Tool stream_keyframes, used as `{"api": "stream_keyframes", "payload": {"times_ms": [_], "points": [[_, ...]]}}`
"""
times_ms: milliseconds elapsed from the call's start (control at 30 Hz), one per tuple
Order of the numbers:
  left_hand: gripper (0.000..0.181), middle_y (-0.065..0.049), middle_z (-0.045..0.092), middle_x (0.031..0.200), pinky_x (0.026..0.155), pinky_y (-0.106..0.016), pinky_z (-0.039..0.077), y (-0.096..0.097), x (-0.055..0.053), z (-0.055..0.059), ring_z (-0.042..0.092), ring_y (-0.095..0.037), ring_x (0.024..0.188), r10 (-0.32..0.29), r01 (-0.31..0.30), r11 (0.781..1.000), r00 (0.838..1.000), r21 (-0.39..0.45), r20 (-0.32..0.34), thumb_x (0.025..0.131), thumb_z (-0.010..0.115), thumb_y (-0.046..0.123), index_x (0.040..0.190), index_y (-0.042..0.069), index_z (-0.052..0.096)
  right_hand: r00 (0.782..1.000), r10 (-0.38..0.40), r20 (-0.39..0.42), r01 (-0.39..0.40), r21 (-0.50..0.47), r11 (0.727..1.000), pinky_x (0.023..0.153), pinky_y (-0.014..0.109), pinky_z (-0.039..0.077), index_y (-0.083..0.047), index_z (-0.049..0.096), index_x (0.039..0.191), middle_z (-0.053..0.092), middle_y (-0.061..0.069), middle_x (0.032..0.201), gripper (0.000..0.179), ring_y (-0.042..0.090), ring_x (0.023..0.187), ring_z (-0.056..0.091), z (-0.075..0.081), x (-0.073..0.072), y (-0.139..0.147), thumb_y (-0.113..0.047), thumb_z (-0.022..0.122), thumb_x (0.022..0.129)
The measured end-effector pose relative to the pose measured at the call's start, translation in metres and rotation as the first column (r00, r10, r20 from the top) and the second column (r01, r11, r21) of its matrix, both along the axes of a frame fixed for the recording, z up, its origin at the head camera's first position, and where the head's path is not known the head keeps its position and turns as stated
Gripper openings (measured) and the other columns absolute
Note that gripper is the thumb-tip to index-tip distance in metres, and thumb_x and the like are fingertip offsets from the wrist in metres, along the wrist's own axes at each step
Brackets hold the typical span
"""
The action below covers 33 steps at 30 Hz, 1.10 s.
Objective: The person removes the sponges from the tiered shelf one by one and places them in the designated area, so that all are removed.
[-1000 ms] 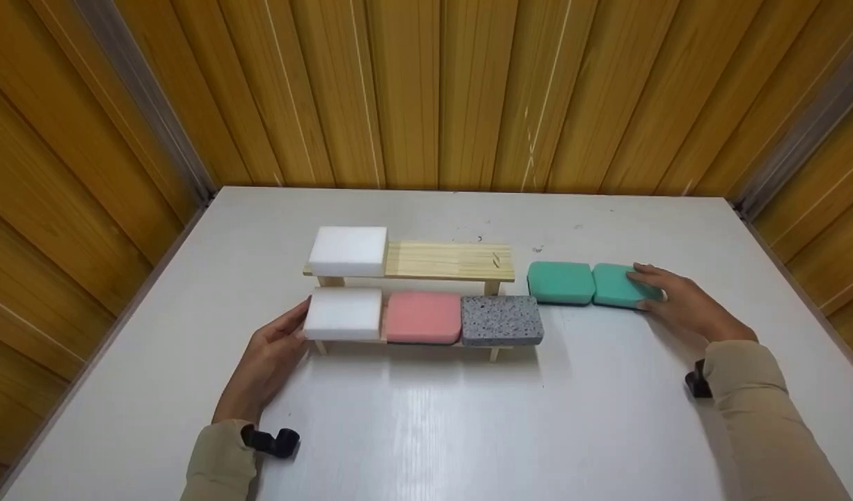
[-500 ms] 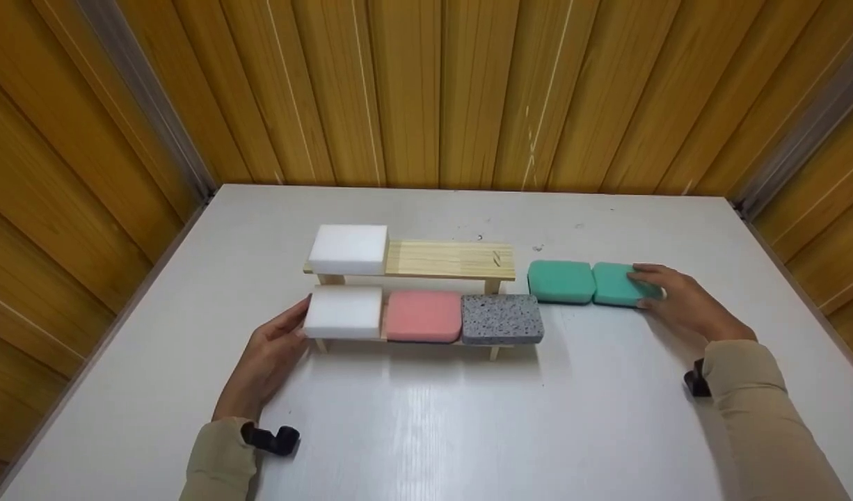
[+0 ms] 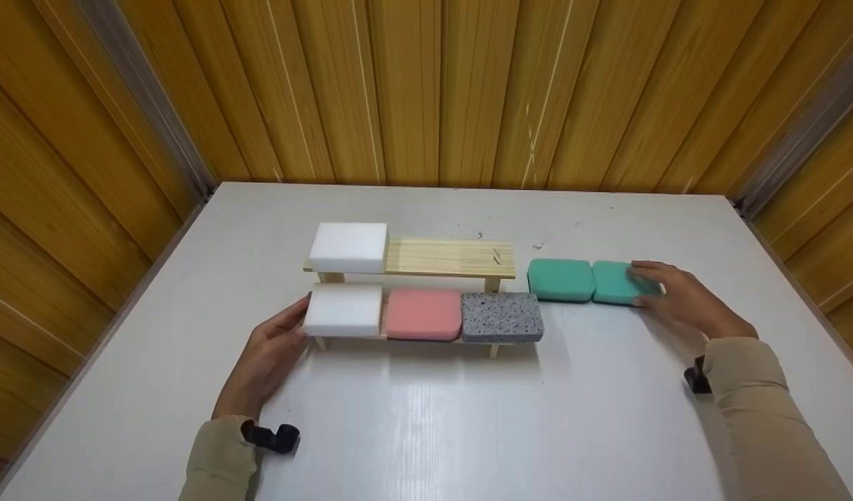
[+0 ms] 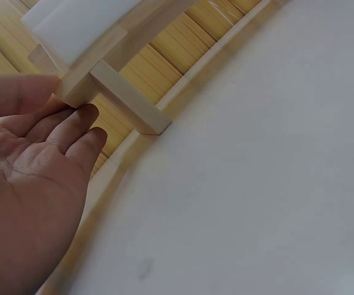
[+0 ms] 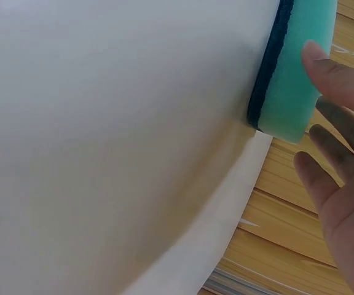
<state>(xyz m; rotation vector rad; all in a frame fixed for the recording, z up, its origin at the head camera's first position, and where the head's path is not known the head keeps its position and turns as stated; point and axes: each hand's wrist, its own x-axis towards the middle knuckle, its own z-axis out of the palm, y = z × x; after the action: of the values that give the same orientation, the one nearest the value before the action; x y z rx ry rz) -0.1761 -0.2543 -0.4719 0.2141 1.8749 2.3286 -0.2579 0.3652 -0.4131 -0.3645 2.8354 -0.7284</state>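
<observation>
My left hand point(image 3: 270, 355) grips the left end of a small two-tier wooden rack point(image 3: 440, 257), its thumb and fingers about the lower shelf beside a white sponge point(image 3: 344, 309). In the left wrist view the thumb touches the shelf's end, and some fingertips are hidden behind it. A pink sponge point(image 3: 424, 314) and a grey speckled sponge point(image 3: 501, 316) follow on that shelf. Another white sponge point(image 3: 350, 247) lies on the upper tier's left. On the table, my right hand point(image 3: 691, 306) holds the right end of a green sponge point(image 3: 611, 283) with a dark underside, thumb in front.
A second green sponge point(image 3: 561, 280) lies end to end with the held one, right of the rack. Everything stands on a white table point(image 3: 426, 431). Wood-patterned panels point(image 3: 412, 90) rise behind it and at both sides.
The right hand's fingers have shifted very slightly left over the green sponge. The left hand, the rack and the sponges keep their places; the head view has tilted a touch.
</observation>
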Motion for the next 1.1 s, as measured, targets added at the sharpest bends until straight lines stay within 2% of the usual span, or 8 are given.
{"api": "stream_keyframes", "payload": {"times_ms": [333,467,733,933,1100], "points": [[0.061,-0.009,0.023,0.160,0.109,-0.018,0.035,-0.001,-0.002,0.000,0.020,-0.023,0.148,0.002,-0.002,1.000,1.000,0.001,0.015,0.094,0.053,0.002,0.150,0.001,0.028,0.996,0.033,-0.085,-0.035,-0.014,0.999,0.110,0.066,0.025,0.005,0.041,0.142,0.036,0.029,0.147,0.061,0.050,0.138,0.026,0.010,0.000,-0.005,-0.019,0.065,0.092],[0.060,-0.008,0.023,0.160,0.109,-0.018,0.036,0.000,-0.002,0.000,0.020,-0.022,0.148,0.010,-0.010,1.000,1.000,0.007,0.029,0.094,0.052,-0.001,0.150,0.001,0.028,0.997,0.013,-0.070,-0.015,-0.026,1.000,0.110,0.066,0.025,0.002,0.038,0.144,0.035,0.028,0.149,0.065,0.049,0.139,0.025,0.015,0.001,-0.010,-0.029,0.063,0.093],[0.062,-0.007,0.021,0.160,0.108,-0.016,0.036,0.001,-0.002,0.001,0.019,-0.022,0.148,0.009,-0.008,1.000,0.999,-0.012,0.041,0.095,0.052,0.002,0.151,0.002,0.026,0.997,0.012,-0.079,-0.015,-0.031,0.999,0.111,0.065,0.025,-0.002,0.034,0.148,0.032,0.027,0.151,0.070,0.049,0.140,0.024,0.026,0.003,-0.022,-0.037,0.061,0.093],[0.063,-0.008,0.021,0.160,0.109,-0.017,0.035,0.000,-0.001,0.000,0.018,-0.023,0.148,-0.011,0.011,1.000,1.000,0.003,0.016,0.095,0.054,0.004,0.150,0.001,0.026,0.993,0.024,-0.113,-0.028,-0.035,0.999,0.110,0.064,0.027,-0.003,0.036,0.147,0.036,0.025,0.149,0.070,0.047,0.139,0.028,0.032,0.005,-0.032,-0.037,0.062,0.093],[0.064,-0.007,0.020,0.161,0.109,-0.017,0.035,0.000,0.000,0.001,0.018,-0.023,0.148,-0.007,0.007,1.000,1.000,0.003,0.022,0.094,0.056,0.005,0.151,0.002,0.026,0.987,0.047,-0.153,-0.054,-0.046,0.997,0.110,0.063,0.029,-0.002,0.038,0.146,0.039,0.024,0.148,0.066,0.045,0.139,0.030,0.037,0.005,-0.042,-0.035,0.062,0.093]]}}
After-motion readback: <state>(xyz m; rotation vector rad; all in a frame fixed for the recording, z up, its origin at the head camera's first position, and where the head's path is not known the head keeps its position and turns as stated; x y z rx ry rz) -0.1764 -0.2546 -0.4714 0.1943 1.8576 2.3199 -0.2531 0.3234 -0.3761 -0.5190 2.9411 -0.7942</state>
